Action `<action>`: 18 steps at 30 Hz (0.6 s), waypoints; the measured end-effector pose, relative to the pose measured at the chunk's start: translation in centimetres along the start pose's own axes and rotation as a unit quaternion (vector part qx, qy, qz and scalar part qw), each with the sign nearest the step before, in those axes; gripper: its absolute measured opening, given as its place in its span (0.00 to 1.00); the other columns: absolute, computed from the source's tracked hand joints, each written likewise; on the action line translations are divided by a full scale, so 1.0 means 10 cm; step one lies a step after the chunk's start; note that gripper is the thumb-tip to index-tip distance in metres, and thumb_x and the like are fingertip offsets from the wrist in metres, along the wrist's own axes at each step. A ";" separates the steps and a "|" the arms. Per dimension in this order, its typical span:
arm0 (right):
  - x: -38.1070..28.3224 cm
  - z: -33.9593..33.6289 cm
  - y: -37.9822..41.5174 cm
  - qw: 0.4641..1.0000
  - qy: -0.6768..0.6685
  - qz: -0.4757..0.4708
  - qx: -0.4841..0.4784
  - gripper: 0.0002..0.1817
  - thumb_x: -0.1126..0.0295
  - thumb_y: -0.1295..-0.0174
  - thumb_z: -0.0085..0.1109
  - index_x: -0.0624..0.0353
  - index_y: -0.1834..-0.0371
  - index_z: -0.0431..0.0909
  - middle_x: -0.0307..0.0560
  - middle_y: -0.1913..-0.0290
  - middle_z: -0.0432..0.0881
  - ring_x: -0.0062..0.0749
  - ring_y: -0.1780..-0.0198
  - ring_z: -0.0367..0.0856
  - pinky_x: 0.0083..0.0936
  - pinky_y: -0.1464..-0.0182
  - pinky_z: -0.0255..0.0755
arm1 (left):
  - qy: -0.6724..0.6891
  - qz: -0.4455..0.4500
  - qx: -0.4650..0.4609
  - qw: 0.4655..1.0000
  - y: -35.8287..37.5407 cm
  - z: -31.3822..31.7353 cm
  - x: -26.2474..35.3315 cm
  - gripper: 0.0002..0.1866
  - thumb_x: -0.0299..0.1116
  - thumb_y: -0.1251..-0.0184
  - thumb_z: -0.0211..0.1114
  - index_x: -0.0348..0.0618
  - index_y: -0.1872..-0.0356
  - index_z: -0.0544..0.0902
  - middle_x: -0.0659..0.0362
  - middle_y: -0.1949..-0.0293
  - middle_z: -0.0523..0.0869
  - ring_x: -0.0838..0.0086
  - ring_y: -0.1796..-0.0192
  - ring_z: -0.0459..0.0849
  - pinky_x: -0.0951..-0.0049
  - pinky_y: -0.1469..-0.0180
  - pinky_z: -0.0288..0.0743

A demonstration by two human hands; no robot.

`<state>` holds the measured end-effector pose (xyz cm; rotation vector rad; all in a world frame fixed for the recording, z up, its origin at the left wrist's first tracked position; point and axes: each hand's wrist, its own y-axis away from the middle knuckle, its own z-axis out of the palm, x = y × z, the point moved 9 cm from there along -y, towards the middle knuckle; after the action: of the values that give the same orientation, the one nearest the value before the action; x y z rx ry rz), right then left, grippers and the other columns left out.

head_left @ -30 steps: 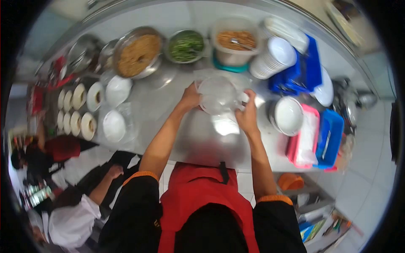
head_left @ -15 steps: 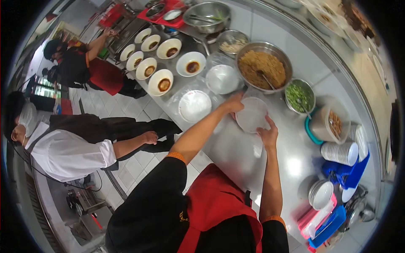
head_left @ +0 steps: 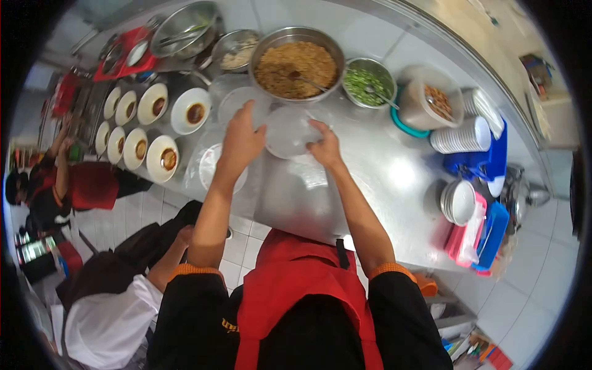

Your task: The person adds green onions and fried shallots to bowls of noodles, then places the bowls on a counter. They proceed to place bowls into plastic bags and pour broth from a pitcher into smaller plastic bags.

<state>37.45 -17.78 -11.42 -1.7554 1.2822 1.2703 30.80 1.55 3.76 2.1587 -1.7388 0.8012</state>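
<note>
A round bowl with clear plastic over it sits on the steel counter, just in front of a large metal bowl of brown crumbly food. My right hand is at its right rim, thumb and forefinger on the edge. Left of this bowl is my left hand, fingers raised and thumb apart, holding nothing. Behind my left hand lies another plastic-covered bowl, and a white one under plastic is partly hidden by my left forearm.
White bowls with dark sauce stand at the left. Chopped greens in a metal bowl, a tub and stacked bowls are farther right. Pink and blue trays lie near the right edge. Two people are at the left.
My left hand has come off the bowl's left rim, while my right hand stays at its right side. The view has turned, shifting the counter items left.
</note>
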 end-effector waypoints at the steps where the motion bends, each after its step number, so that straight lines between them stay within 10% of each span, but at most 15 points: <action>1: -0.01 0.01 0.03 1.000 -0.017 0.006 0.000 0.32 0.76 0.59 0.65 0.58 0.44 0.74 0.54 0.47 0.78 0.42 0.52 0.78 0.30 0.50 0.73 | 0.020 0.004 0.014 1.000 0.01 -0.09 0.08 0.30 0.28 0.45 0.63 0.30 0.40 0.67 0.36 0.46 0.75 0.45 0.42 0.73 0.56 0.40 0.67; 8: -0.46 -1.68 0.93 0.973 -0.042 -0.009 0.226 0.27 0.68 0.49 0.69 0.59 0.44 0.74 0.56 0.52 0.78 0.39 0.53 0.78 0.28 0.58 0.76 | 0.178 0.008 -0.029 0.984 0.28 -0.03 1.09 0.22 0.27 0.38 0.61 0.41 0.41 0.73 0.54 0.45 0.78 0.67 0.47 0.78 0.70 0.53 0.74; 12: 0.03 -3.79 2.29 0.734 0.393 0.093 0.546 0.25 0.63 0.46 0.63 0.70 0.50 0.73 0.65 0.54 0.77 0.55 0.53 0.76 0.47 0.55 0.72 | 0.266 0.034 -0.196 0.943 0.66 0.82 1.66 0.16 0.27 0.37 0.60 0.40 0.47 0.76 0.55 0.51 0.82 0.70 0.52 0.81 0.72 0.55 0.76; 13: 0.14 -4.16 2.55 0.698 0.361 0.288 0.547 0.26 0.59 0.44 0.61 0.72 0.51 0.72 0.69 0.54 0.76 0.58 0.51 0.77 0.48 0.52 0.73 | 0.279 0.032 -0.238 0.930 0.78 1.09 1.88 0.14 0.27 0.36 0.60 0.40 0.49 0.78 0.56 0.53 0.83 0.70 0.54 0.82 0.72 0.55 0.76; 16: 0.87 -4.77 2.91 0.705 0.280 0.395 0.518 0.23 0.61 0.45 0.61 0.72 0.56 0.74 0.72 0.55 0.77 0.62 0.51 0.78 0.48 0.50 0.73 | 0.343 0.058 -0.355 0.868 1.11 1.74 2.69 0.12 0.28 0.34 0.59 0.38 0.51 0.78 0.59 0.56 0.83 0.76 0.56 0.80 0.77 0.56 0.74; 18: 1.33 -4.84 2.72 0.796 0.260 0.439 0.327 0.17 0.65 0.46 0.59 0.70 0.62 0.76 0.73 0.58 0.78 0.63 0.55 0.80 0.47 0.52 0.76 | 0.358 0.096 -0.393 0.842 1.22 2.03 3.22 0.12 0.27 0.35 0.59 0.38 0.51 0.78 0.58 0.56 0.83 0.76 0.57 0.81 0.77 0.57 0.75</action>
<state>29.30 -73.95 -5.26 -0.9900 2.6627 0.5408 28.66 -38.41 3.56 0.9763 -1.4841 0.6411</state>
